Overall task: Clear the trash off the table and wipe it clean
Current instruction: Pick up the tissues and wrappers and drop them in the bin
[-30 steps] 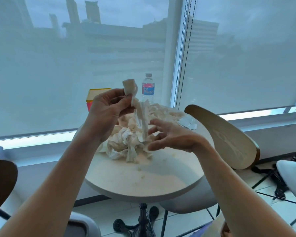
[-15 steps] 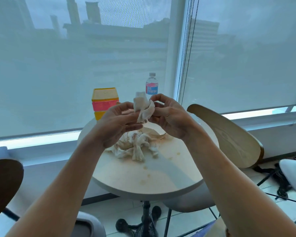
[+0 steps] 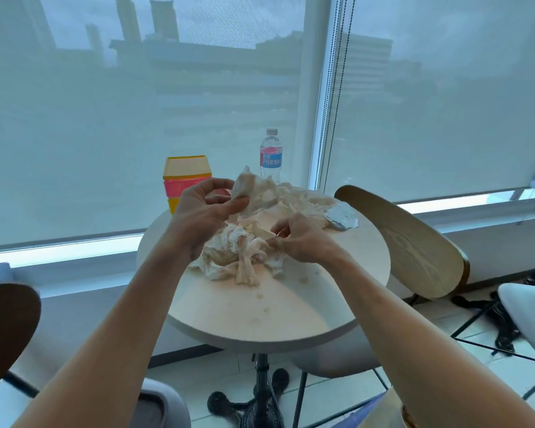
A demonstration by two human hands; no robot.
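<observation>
Head view: the left hand (image 3: 204, 211) pinches a crumpled tissue (image 3: 254, 193) above the pile of used tissues (image 3: 238, 257) on the round desk (image 3: 291, 322). The right hand (image 3: 303, 239) has its fingers curled into the pile. Better to press all tissues into one bundle before lifting, so crumbs (image 3: 261, 295) do not scatter.

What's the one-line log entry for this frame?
left hand: pinches tissue | right hand: picks at tissue pile | table: crumbs, unwiped
</observation>
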